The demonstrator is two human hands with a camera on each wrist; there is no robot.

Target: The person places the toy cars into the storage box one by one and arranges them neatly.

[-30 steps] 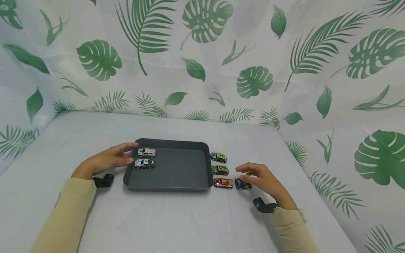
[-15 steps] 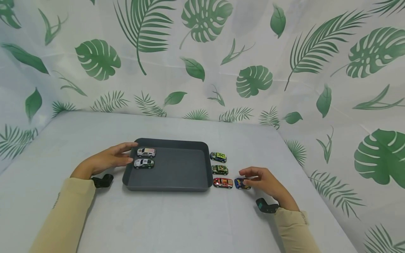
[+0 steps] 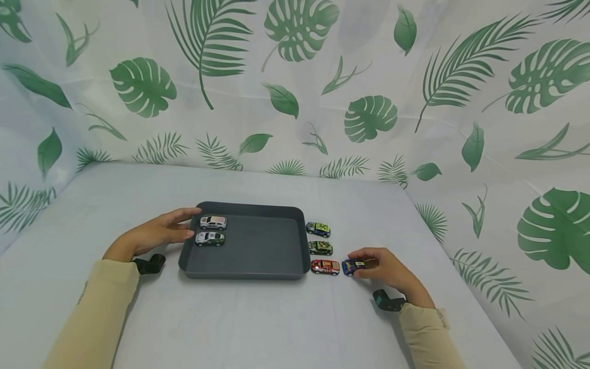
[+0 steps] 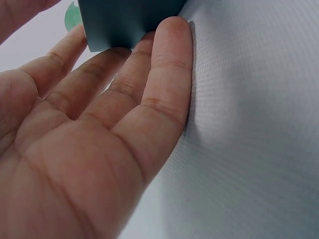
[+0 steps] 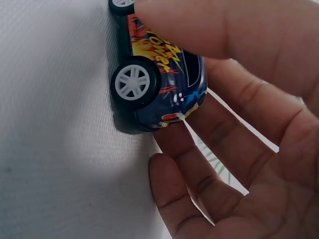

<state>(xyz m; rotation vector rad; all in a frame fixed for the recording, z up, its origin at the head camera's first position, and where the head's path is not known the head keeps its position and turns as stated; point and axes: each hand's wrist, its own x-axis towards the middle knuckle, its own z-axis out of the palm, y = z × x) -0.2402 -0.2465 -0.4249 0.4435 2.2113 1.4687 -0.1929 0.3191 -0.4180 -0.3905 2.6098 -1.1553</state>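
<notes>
A dark grey tray (image 3: 260, 248) lies on the table, with two white toy cars, one (image 3: 213, 222) behind the other (image 3: 210, 239), at its left end. Against the tray's left side rests my left hand (image 3: 154, 236); in the left wrist view its fingers (image 4: 172, 64) reach out fairly straight and touch the tray wall (image 4: 119, 25). My right hand (image 3: 387, 266) pinches a blue toy car (image 3: 351, 266) between thumb and fingers. The right wrist view shows that car's flame-patterned side (image 5: 154, 55), its wheels near the cloth; the thumb covers part of it.
Right of the tray stand a yellow-green toy car (image 3: 318, 229), a camouflage-patterned one (image 3: 320, 248) and a red one (image 3: 325, 267), the red one just left of the blue car. A leaf-printed curtain (image 3: 313, 77) hangs behind the white-covered table (image 3: 258, 323).
My right hand has come down to the blue car, and its thumb and fingers have closed on the car's sides. The left hand and the tray have stayed in place.
</notes>
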